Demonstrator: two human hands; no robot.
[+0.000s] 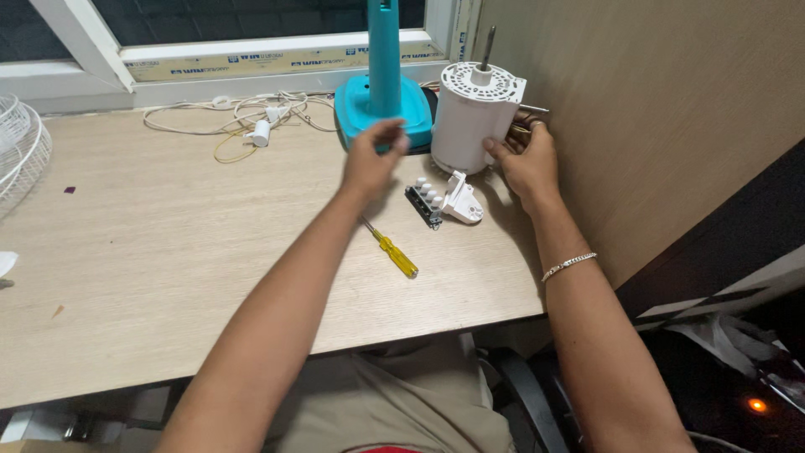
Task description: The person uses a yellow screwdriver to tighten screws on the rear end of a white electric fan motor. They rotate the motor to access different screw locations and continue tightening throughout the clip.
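A white fan motor housing (470, 117) with a metal shaft sticking up stands at the back right of the wooden table (168, 277). My right hand (528, 159) grips its lower right side. My left hand (373, 159) reaches toward the teal fan base (365, 105), fingers loosely curled, holding nothing. A teal pole (384, 54) rises from that base. In front of the motor lie a black switch block with white buttons (425, 201) and a white plastic bracket (463, 204). A yellow-handled screwdriver (392, 250) lies between my forearms.
White and yellow cables (243, 122) are tangled at the back near the window sill. A white wire fan grille (21, 147) sits at the left edge. A wooden panel wall (654, 109) bounds the table on the right.
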